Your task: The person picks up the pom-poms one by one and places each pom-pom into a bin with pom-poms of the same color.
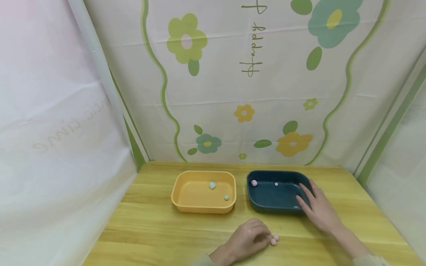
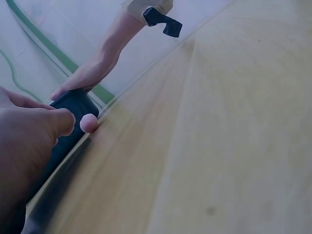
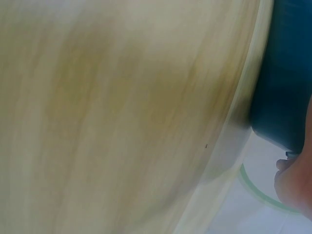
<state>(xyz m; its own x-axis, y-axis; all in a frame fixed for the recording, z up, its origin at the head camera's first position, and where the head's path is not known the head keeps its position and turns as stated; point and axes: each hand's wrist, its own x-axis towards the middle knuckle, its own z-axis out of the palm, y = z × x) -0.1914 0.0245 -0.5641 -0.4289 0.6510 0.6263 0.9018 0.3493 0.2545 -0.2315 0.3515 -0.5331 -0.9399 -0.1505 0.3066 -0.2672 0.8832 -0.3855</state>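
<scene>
"Happy" printed sideways on white flower-patterned cloth (image 1: 217,87), upper centre of head frame; mirrored "time" faintly read on pale side panel (image 1: 43,81), left. Yellow plastic-looking rectangular tray (image 1: 193,194), lower centre: two mint-green balls (image 1: 212,185). Dark blue plastic-looking rectangular tray (image 1: 273,198), lower right: two pale pink balls (image 1: 254,183) seen, pale shape (image 1: 296,207) mostly hidden by near wall. Two small pink balls (image 1: 273,242) seen on wooden worktop (image 1: 149,232), bottom right of centre, beside curled left hand (image 1: 249,238); whether anything is pinched cannot be told. Right hand (image 1: 321,210) spread wide at blue tray's right end.
</scene>
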